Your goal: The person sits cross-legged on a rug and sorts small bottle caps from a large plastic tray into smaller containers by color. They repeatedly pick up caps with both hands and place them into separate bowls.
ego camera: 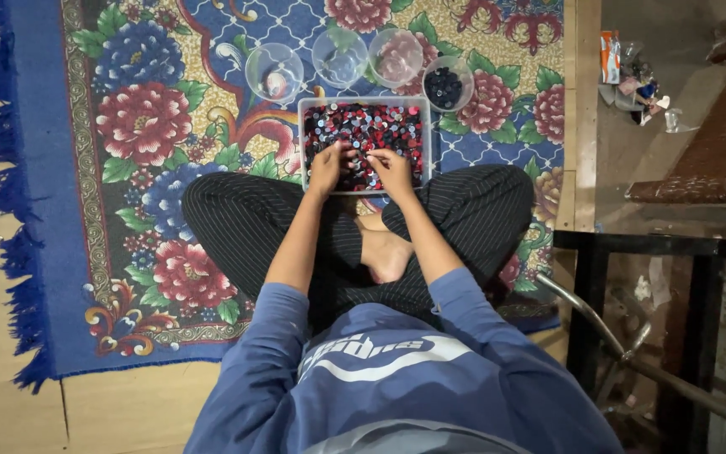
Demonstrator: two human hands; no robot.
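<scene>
While seated cross-legged, person keeps clear rectangular plastic tray (306, 147) of red, blue, black discs at shins; left hand (327, 168) and right hand (391, 168), near together, pinch into discs; grip unclear. Four round clear cups (273, 71) beyond tray, within reach.

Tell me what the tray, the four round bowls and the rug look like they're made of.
Tray: likely clear plastic; its walls look see-through. Round bowls: also clear, glossy plastic by the look, since the rug pattern shows through. Rug: woven fabric, matte, with a fringed blue edge. Both hands are in the tray.
</scene>
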